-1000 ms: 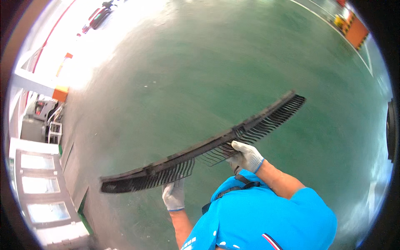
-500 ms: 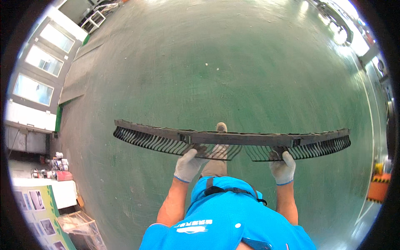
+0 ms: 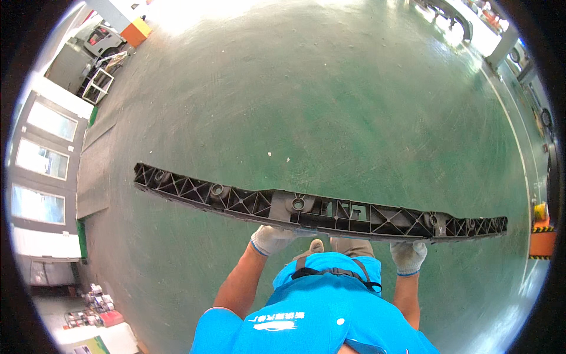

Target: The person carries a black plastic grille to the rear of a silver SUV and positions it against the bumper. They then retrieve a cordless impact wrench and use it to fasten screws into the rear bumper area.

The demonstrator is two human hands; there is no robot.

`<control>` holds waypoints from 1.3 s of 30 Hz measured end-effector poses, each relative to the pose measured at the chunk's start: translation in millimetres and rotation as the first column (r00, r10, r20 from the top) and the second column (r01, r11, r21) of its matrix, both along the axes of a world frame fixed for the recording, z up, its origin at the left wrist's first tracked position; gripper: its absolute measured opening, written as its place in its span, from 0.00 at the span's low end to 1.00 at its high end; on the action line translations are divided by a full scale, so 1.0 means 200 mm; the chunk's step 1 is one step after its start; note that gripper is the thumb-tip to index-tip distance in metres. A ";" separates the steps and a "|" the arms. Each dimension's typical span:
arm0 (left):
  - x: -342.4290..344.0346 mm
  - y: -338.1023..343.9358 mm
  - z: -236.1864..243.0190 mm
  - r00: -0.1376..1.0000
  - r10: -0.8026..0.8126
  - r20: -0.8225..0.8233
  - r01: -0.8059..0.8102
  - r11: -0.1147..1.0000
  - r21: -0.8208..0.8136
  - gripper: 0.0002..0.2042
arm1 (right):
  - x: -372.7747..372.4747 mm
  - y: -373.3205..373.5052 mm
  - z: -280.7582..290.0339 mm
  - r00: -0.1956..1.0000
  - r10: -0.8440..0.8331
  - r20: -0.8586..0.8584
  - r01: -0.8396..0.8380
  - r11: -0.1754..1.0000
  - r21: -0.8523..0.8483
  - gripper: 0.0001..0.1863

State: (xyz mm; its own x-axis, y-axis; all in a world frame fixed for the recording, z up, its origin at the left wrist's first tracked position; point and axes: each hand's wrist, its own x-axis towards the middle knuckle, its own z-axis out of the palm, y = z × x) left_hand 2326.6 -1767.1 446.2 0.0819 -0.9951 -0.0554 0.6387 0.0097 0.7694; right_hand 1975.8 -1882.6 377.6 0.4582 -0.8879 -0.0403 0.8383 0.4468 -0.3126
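Note:
A long, black plastic car grille [image 3: 283, 205] spans in front of my waist, its ribbed side with crossed struts and round holes turned up. Its left end sits farther from me than the right. My left hand [image 3: 273, 239], in a white knit glove, grips the near edge left of the middle, the fingers partly hidden beneath. Toward the right end, my right hand [image 3: 408, 257], also gloved, is closed on the same near edge. The slats are hidden on the underside.
Green floor [image 3: 236, 118] stretches ahead. Grey doors with windows [image 3: 44, 159] line the left, near a white frame [image 3: 97, 87]. Small machines [image 3: 97, 301] stand at lower left. An orange block with striped edges [image 3: 540, 242] is at the right, a pillar [image 3: 503, 50] at the upper right.
The grille has tipped over, from slats showing to its ribbed side showing, and now slants down to the right. Both hands still hold it. The surroundings have shifted as I moved.

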 end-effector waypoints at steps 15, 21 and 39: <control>-0.10 0.28 0.12 0.976 0.201 0.081 -0.212 0.962 0.172 0.14 | 0.06 0.00 -0.08 0.993 0.082 -0.081 -0.085 0.996 -0.039 0.24; -0.29 0.42 0.07 0.920 0.372 -0.123 -0.322 0.897 0.302 0.13 | 0.05 0.05 0.11 0.936 0.076 -0.344 -0.092 0.995 -0.030 0.20; -1.32 1.09 0.20 0.995 0.008 0.102 -0.036 0.958 0.284 0.14 | -1.08 1.50 0.11 0.997 -0.060 0.043 0.048 0.968 0.245 0.19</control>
State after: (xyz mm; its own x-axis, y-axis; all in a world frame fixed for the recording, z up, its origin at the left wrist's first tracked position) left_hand 2063.5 -1548.2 486.5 0.1230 -0.9370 -0.3269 0.5613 -0.2059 0.8016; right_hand 1759.8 -1583.3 400.6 0.4168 -0.8776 -0.2369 0.8750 0.4580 -0.1572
